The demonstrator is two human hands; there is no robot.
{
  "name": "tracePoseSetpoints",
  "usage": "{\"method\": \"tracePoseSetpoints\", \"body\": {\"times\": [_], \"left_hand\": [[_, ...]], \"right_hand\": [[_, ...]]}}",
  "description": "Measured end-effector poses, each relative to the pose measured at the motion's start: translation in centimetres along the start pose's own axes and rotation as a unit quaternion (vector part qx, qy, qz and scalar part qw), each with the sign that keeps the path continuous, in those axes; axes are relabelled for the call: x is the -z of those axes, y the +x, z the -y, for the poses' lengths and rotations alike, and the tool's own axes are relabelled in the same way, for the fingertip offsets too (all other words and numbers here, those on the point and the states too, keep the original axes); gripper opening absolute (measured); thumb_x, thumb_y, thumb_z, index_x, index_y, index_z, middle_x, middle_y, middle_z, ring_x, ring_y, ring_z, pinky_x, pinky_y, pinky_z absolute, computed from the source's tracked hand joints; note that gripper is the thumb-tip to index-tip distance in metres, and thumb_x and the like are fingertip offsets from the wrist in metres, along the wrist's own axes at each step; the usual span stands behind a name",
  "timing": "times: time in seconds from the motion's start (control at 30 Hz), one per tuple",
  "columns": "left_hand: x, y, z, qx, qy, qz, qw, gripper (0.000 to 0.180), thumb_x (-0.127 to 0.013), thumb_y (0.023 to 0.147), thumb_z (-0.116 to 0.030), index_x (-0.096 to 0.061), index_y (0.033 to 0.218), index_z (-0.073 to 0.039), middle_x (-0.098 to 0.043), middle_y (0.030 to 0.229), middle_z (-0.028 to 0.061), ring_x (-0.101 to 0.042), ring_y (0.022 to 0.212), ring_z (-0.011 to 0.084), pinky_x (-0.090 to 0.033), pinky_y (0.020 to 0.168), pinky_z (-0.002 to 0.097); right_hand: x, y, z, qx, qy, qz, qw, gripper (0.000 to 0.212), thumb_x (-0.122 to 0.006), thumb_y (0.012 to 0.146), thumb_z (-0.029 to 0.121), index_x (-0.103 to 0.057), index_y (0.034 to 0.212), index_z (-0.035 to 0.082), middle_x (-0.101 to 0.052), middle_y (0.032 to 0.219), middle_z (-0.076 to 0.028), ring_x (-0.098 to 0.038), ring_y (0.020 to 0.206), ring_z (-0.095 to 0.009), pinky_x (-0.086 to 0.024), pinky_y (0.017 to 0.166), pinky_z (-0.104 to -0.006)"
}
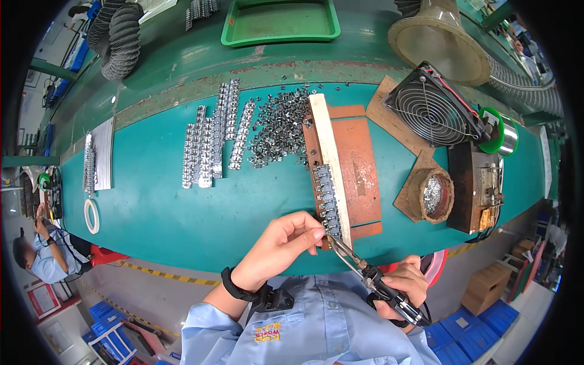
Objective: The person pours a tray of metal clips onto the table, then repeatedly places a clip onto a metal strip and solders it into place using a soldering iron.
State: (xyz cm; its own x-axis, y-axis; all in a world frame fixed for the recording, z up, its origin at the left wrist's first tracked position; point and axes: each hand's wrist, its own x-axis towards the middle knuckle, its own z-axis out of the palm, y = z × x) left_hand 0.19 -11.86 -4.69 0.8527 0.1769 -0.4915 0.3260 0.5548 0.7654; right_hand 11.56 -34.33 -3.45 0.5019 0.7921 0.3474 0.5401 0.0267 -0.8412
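My right hand is closed round the black handle of a soldering iron, which has a thin metal tube beside its tip. The tip rests at the near end of a row of small grey-blue components along a pale bar. Beside that same end, my left hand is closed in a pinch, thumb against fingers. Whatever lies between those fingertips is too small or hidden to make out. Bar and row lie on a reddish-brown board.
Loose metal parts lie heaped beyond the board, with assembled strips to their left. On the right are a fan, a solder spool, a round pot and a metal box. A tape ring lies far left; another person sits beyond.
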Motion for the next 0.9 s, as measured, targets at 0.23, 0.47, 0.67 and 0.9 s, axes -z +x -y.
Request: {"method": "tracePoseSetpoints", "body": {"times": [0.23, 0.47, 0.67, 0.9], "left_hand": [[-0.1, -0.1, 0.1, -0.008, 0.012, -0.005, 1.0, 0.01, -0.053, 0.088, -0.011, -0.055, 0.086, -0.001, -0.057, 0.077, 0.0017, -0.054, 0.07, 0.0075, -0.043, 0.066, 0.0208], [-0.2, 0.0, 0.2, -0.012, 0.017, 0.0, 1.0, 0.01, -0.053, 0.088, -0.011, -0.054, 0.087, -0.001, -0.056, 0.077, 0.001, -0.054, 0.07, 0.0074, -0.043, 0.067, 0.0208], [-0.2, -0.1, 0.6, -0.031, 0.023, -0.004, 0.999, 0.011, -0.052, 0.089, -0.012, -0.054, 0.087, -0.001, -0.057, 0.079, 0.0019, -0.053, 0.07, 0.0065, -0.043, 0.065, 0.0208], [0.5, -0.6, -0.2, -0.088, 0.214, -0.056, 0.971, 0.008, -0.056, 0.085, -0.008, -0.056, 0.088, 0.0, -0.057, 0.076, 0.0025, -0.055, 0.068, 0.0109, -0.044, 0.063, 0.023]], "right_hand": [[-0.1, 0.0, 0.2, 0.004, -0.005, -0.005, 1.0, 0.033, -0.074, 0.064, 0.022, -0.06, 0.088, 0.004, -0.062, 0.064, -0.007, -0.055, 0.053, -0.02, -0.038, 0.064, -0.0321], [-0.8, -6.6, -1.9, -0.048, -0.062, -0.247, 0.966, 0.039, -0.063, 0.073, 0.021, -0.048, 0.104, 0.003, -0.051, 0.1, -0.014, -0.054, 0.071, -0.019, -0.039, 0.065, -0.0301], [-1.1, -5.7, -2.4, -0.152, -0.176, -0.332, 0.914, 0.038, -0.057, 0.077, 0.013, -0.043, 0.111, 0.004, -0.041, 0.109, -0.012, -0.049, 0.081, -0.017, -0.041, 0.067, -0.0274], [-1.6, -3.4, -2.0, -0.123, -0.046, -0.269, 0.954, 0.036, -0.056, 0.078, 0.011, -0.043, 0.11, 0.003, -0.042, 0.107, -0.012, -0.046, 0.085, -0.017, -0.04, 0.073, -0.0276]]}}
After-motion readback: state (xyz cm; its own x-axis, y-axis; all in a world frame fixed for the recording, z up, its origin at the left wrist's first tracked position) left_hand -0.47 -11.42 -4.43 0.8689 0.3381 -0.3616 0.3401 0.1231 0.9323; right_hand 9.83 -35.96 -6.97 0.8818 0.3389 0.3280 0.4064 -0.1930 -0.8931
